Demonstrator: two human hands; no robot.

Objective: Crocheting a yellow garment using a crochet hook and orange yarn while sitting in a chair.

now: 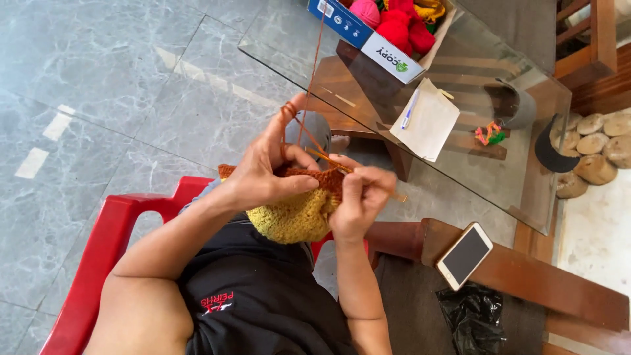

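Observation:
My left hand (pixel 266 167) grips the rust-brown top edge of a crocheted piece (pixel 296 213) whose lower part is mustard yellow. Rust-coloured yarn (pixel 313 66) is wrapped round its raised index finger and runs up to the box. My right hand (pixel 360 197) pinches a thin wooden crochet hook (pixel 328 159) and the piece's right edge. The hook's tip sits in the brown stitches between both hands. The piece rests over my lap.
A glass-topped table (pixel 499 177) stands ahead, bearing a cardboard box (pixel 374 46) of red, pink and yellow yarn balls, a paper sheet (pixel 430 121) with a pen, and a small colourful scrap. A phone (pixel 465 255) lies on a wooden armrest. I sit on a red plastic chair (pixel 98 263).

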